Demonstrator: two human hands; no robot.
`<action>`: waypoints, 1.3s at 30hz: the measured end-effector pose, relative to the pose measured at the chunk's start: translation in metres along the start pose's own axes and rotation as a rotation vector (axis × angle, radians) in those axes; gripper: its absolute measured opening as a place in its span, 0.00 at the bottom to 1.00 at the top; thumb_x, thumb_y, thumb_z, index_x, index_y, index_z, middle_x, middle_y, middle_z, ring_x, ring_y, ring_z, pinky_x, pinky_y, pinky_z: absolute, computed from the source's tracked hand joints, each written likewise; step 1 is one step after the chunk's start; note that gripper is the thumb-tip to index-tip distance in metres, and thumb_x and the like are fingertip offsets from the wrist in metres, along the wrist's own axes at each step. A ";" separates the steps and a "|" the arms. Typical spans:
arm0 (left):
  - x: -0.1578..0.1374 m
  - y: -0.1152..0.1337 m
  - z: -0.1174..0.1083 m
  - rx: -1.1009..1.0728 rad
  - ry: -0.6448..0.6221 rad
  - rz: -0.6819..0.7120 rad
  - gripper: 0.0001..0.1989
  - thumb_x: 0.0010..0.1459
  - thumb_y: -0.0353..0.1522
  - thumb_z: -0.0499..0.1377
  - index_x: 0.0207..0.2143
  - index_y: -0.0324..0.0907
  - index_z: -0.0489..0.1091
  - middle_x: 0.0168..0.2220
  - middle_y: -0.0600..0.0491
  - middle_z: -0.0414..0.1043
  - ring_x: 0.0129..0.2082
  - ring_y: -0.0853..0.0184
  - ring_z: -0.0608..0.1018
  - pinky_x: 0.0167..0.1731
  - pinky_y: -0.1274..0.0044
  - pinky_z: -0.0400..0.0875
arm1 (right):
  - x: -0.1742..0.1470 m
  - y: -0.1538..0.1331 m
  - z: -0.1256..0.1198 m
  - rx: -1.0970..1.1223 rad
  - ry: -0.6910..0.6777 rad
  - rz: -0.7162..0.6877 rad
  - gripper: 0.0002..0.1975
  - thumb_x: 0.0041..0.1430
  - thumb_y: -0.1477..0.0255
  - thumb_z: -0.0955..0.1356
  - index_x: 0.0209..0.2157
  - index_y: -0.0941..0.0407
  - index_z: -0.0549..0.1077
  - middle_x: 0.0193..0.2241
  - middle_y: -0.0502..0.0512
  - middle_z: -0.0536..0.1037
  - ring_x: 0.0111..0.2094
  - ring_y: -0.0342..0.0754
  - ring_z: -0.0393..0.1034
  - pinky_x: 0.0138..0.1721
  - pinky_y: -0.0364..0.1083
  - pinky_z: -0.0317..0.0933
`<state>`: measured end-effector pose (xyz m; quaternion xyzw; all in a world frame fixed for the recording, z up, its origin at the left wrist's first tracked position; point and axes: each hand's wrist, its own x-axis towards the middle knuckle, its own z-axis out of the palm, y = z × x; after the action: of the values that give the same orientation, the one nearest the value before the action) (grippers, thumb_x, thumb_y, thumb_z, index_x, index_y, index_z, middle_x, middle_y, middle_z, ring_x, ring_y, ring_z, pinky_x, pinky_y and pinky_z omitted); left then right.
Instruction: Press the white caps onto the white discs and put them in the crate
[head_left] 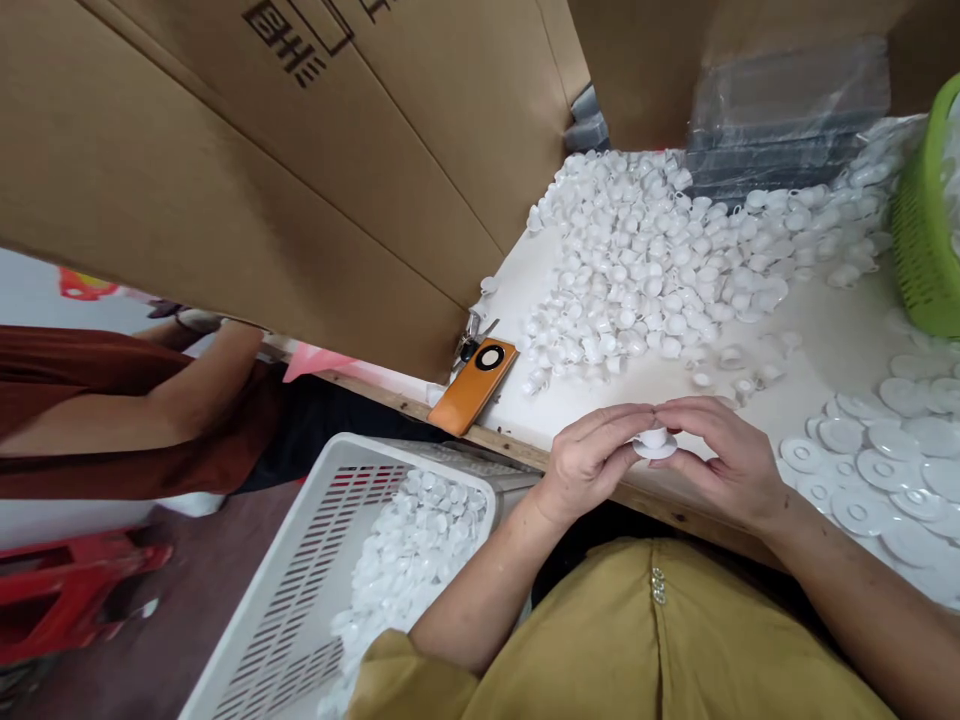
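Observation:
At the table's front edge, my left hand point(596, 455) and my right hand point(724, 455) meet fingertip to fingertip. Pinched between them is a tiny white toy cup with a saucer point(655, 447), the cup sitting upright on top of the disc. Both hands are closed on it; the fingers partly hide the cup. Beyond them spreads a large heap of small white cups point(645, 260). To the right of my right hand lie many flat white saucers point(892, 450), some showing a ring in the middle.
An orange phone point(469, 390) lies beside keys point(469, 335) at the table edge. Below left stands a white crate point(300, 560) of white pieces. A cardboard sheet point(300, 180) separates off a person in a brown top point(135, 410). A green basket point(926, 220) and plastic-wrapped stack point(780, 110) stand farther right.

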<state>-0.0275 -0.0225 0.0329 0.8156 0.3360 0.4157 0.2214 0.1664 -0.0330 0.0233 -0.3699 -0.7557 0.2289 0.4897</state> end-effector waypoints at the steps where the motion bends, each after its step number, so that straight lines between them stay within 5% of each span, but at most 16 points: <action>1: 0.001 0.000 0.000 -0.003 0.013 0.020 0.16 0.59 0.27 0.60 0.50 0.42 0.70 0.48 0.47 0.76 0.46 0.67 0.78 0.46 0.75 0.76 | 0.000 0.000 0.000 0.000 0.003 -0.006 0.16 0.59 0.75 0.69 0.49 0.52 0.70 0.42 0.58 0.77 0.44 0.51 0.73 0.44 0.49 0.69; 22: -0.005 0.001 -0.002 -0.007 -0.035 0.008 0.14 0.60 0.26 0.57 0.50 0.40 0.68 0.47 0.47 0.76 0.46 0.68 0.78 0.46 0.78 0.74 | -0.005 -0.004 0.005 -0.073 -0.022 -0.012 0.13 0.59 0.75 0.68 0.46 0.53 0.70 0.40 0.57 0.78 0.42 0.49 0.74 0.41 0.47 0.69; 30: -0.012 -0.001 0.003 -0.175 -0.004 -0.234 0.12 0.63 0.35 0.55 0.46 0.40 0.70 0.40 0.48 0.77 0.38 0.68 0.78 0.39 0.78 0.74 | 0.001 -0.002 0.006 -0.010 -0.100 0.057 0.12 0.57 0.63 0.71 0.40 0.53 0.71 0.30 0.52 0.77 0.30 0.45 0.71 0.32 0.45 0.66; 34: -0.020 -0.002 0.006 -0.247 0.008 -0.361 0.12 0.63 0.36 0.55 0.44 0.39 0.71 0.39 0.48 0.77 0.37 0.68 0.78 0.38 0.77 0.73 | -0.001 -0.002 0.007 0.007 -0.133 0.068 0.08 0.60 0.68 0.69 0.41 0.54 0.70 0.31 0.53 0.76 0.30 0.45 0.70 0.31 0.44 0.65; 39: -0.021 0.002 0.015 -0.150 0.001 -0.335 0.12 0.62 0.36 0.55 0.43 0.39 0.71 0.38 0.48 0.77 0.36 0.68 0.77 0.38 0.77 0.72 | -0.007 -0.001 0.013 -0.002 -0.110 0.109 0.05 0.60 0.71 0.67 0.40 0.54 0.70 0.30 0.52 0.75 0.29 0.45 0.69 0.30 0.44 0.65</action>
<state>-0.0239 -0.0404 0.0143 0.7291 0.4355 0.3975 0.3476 0.1561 -0.0391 0.0144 -0.3979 -0.7603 0.2743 0.4340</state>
